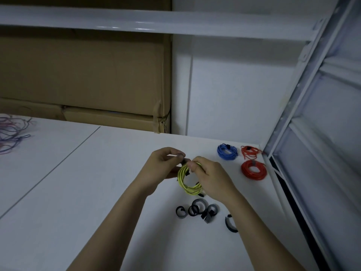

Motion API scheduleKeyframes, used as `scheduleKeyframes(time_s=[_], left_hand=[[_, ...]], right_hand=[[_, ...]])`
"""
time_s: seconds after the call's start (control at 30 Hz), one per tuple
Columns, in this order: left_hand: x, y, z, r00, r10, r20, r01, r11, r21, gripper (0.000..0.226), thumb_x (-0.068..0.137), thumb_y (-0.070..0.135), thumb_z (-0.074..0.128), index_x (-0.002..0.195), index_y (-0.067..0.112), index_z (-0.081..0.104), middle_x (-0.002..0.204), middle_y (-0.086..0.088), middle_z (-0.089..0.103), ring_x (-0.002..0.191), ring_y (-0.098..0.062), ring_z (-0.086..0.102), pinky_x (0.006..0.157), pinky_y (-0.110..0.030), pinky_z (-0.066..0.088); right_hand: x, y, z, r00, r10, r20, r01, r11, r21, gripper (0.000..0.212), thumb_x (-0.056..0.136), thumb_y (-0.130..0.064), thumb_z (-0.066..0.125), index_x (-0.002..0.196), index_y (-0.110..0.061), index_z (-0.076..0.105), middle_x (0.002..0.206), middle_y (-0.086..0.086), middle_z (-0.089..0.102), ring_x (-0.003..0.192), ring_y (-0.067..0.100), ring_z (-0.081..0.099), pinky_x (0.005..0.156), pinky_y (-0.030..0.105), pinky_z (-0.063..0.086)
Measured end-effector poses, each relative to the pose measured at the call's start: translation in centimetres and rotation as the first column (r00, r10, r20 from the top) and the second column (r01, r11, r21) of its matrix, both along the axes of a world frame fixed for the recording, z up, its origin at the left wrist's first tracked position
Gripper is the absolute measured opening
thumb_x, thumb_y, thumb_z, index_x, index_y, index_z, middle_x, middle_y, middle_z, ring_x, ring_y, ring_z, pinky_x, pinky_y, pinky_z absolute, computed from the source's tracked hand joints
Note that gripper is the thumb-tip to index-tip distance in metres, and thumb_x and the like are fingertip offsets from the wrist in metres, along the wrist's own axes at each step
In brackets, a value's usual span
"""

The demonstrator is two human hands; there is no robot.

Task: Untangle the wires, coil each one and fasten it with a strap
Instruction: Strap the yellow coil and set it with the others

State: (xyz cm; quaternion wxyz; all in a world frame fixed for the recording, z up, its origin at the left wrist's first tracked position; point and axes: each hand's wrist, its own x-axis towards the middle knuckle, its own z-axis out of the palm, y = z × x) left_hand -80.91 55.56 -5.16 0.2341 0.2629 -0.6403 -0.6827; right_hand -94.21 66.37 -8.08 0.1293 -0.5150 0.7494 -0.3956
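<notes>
Now both hands, left hand (163, 165) and right hand (210, 178), hold the coiled yellow-green wire (186, 180) above the white bench (78, 182), fingers (192, 165) pinching a dark strap (185, 160) at its top. Loose black straps (197, 210) lie just below; strapped blue coil (227, 151) and two red coils (253, 169) sit right, tangled wires (11, 132) far left.

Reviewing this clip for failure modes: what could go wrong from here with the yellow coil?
1. The strap looks only partly wrapped; if the left hand or right hand slips, the yellow coil may spring open.
2. The spare straps lie just under the right wrist and could get swept off.
</notes>
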Motion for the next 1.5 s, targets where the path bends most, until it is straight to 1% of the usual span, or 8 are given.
scheduleKeyframes(time_s=[0.3, 0.5, 0.67, 0.9, 1.03, 1.13, 1.37, 1.5], left_hand=[[-0.9, -0.6, 0.4, 0.994, -0.095, -0.052, 0.099, 0.992, 0.080, 0.021, 0.088, 0.002, 0.063, 0.107, 0.008, 0.068, 0.098, -0.012, 0.074, 0.092, -0.024, 0.071, 0.081, -0.028, 0.058], [-2.1, -0.5, 0.3, 0.993, 0.001, -0.116, 0.009, 0.997, 0.082, 0.018, 0.086, -0.008, 0.061, 0.097, 0.003, 0.071, 0.089, -0.016, 0.074, 0.081, -0.025, 0.072, 0.071, -0.025, 0.058], [-2.7, -0.5, 0.3, 0.988, 0.011, -0.154, -0.004, 0.999, 0.049, 0.019, 0.086, -0.008, 0.061, 0.094, 0.005, 0.072, 0.087, -0.015, 0.075, 0.082, -0.025, 0.073, 0.071, -0.023, 0.057], [-2.8, -0.8, -0.2, 0.987, 0.024, -0.158, -0.024, 1.000, 0.004, 0.019, 0.087, -0.009, 0.059, 0.098, 0.000, 0.072, 0.085, -0.012, 0.075, 0.078, -0.022, 0.073, 0.069, -0.021, 0.057], [-2.8, -0.8, -0.2, 0.991, -0.022, -0.132, 0.016, 0.999, -0.046, 0.022, 0.088, -0.008, 0.059, 0.094, 0.008, 0.073, 0.086, -0.007, 0.076, 0.079, -0.017, 0.072, 0.072, -0.022, 0.057], [-2.7, -0.8, 0.0, 0.990, -0.068, -0.125, 0.061, 0.996, -0.059, 0.024, 0.091, -0.005, 0.056, 0.100, 0.010, 0.072, 0.088, -0.004, 0.076, 0.080, -0.016, 0.072, 0.072, -0.021, 0.056], [-2.1, -0.9, 0.4, 0.969, -0.235, -0.079, 0.225, 0.967, -0.122, 0.032, 0.093, -0.005, 0.053, 0.117, 0.013, 0.064, 0.092, 0.003, 0.075, 0.084, -0.008, 0.070, 0.076, -0.017, 0.053], [-2.4, -1.1, 0.4, 0.959, -0.284, -0.023, 0.275, 0.946, -0.173, 0.027, 0.091, -0.001, 0.059, 0.110, 0.017, 0.068, 0.097, 0.001, 0.075, 0.090, -0.008, 0.070, 0.078, -0.017, 0.052]], right_hand=[[0.1, -0.6, 0.5, 0.986, -0.164, 0.037, 0.167, 0.978, -0.128, 0.030, 0.098, -0.039, 0.043, 0.088, -0.022, 0.066, 0.055, -0.002, 0.053, 0.052, 0.015, 0.049, 0.055, 0.036, 0.041], [-1.1, -0.4, 1.2, 0.990, -0.088, 0.110, 0.101, 0.988, -0.115, 0.033, 0.101, -0.027, 0.040, 0.079, -0.016, 0.062, 0.072, -0.003, 0.056, 0.068, 0.009, 0.052, 0.068, 0.033, 0.041], [-1.0, -0.4, 1.1, 0.981, -0.067, 0.183, 0.128, 0.930, -0.345, 0.025, 0.093, -0.012, 0.058, 0.094, -0.037, 0.059, 0.092, -0.018, 0.066, 0.090, -0.002, 0.060, 0.072, 0.010, 0.045], [-0.8, 0.4, 0.9, 0.950, -0.103, -0.294, -0.004, 0.940, -0.341, 0.019, 0.088, -0.018, 0.060, 0.103, -0.015, 0.069, 0.092, -0.006, 0.069, 0.081, 0.011, 0.062, 0.069, 0.032, 0.052], [-1.1, 0.0, 1.6, 0.991, -0.077, -0.111, 0.045, 0.963, -0.266, 0.014, 0.084, -0.027, 0.072, 0.084, -0.016, 0.064, 0.078, -0.005, 0.065, 0.076, 0.014, 0.060, 0.066, 0.038, 0.050], [-1.3, -0.4, 1.9, 0.988, -0.084, 0.131, 0.115, 0.962, -0.247, 0.020, 0.077, -0.025, 0.078, 0.076, -0.030, 0.059, 0.078, -0.013, 0.064, 0.079, 0.002, 0.059, 0.066, 0.019, 0.050], [-1.7, -0.3, 2.2, 0.937, -0.013, 0.349, 0.091, 0.974, -0.210, 0.029, 0.076, -0.018, 0.079, 0.092, -0.040, 0.068, 0.097, 0.005, 0.066, 0.090, 0.016, 0.064, 0.084, 0.028, 0.052], [-1.4, -0.2, 2.0, 0.875, 0.052, 0.481, 0.094, 0.957, -0.276, 0.033, 0.079, -0.002, 0.073, 0.096, -0.031, 0.073, 0.100, 0.015, 0.068, 0.084, 0.022, 0.067, 0.075, 0.029, 0.056]])
